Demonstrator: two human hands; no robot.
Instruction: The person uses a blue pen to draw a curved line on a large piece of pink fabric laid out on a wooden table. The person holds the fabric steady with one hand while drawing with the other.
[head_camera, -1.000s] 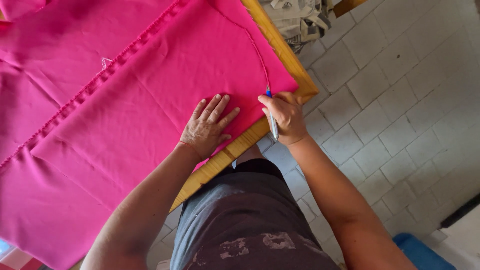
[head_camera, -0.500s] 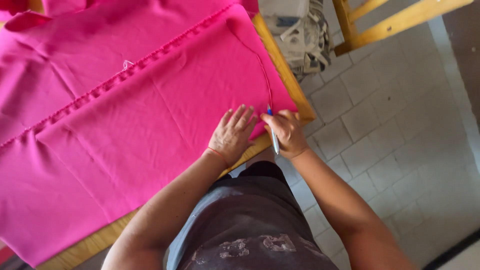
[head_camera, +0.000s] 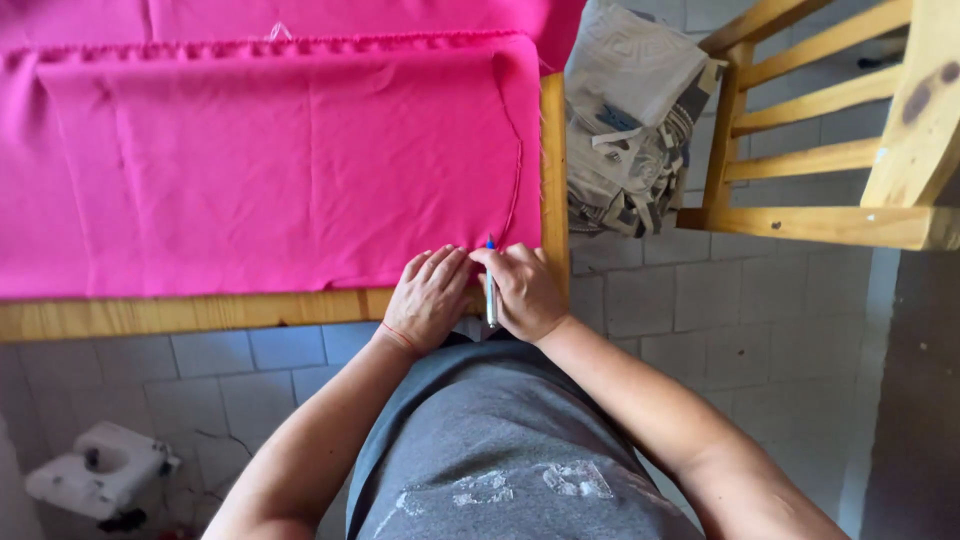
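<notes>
Two hands worked at the near right corner of the bright pink woven cloth (head_camera: 280, 170), which lay flat on the wooden table (head_camera: 200, 312). Left hand (head_camera: 428, 298) pressed open-palmed, grasping nothing. Right hand (head_camera: 527, 292) gripped a slim blue pen (head_camera: 490, 290). For a clean mark, the cloth needed holding taut.

The pink cloth (head_camera: 270, 160) looks matt and soft. The table (head_camera: 200, 312) is bare, pale wood. The pen (head_camera: 490, 290) seems glossy plastic.
</notes>
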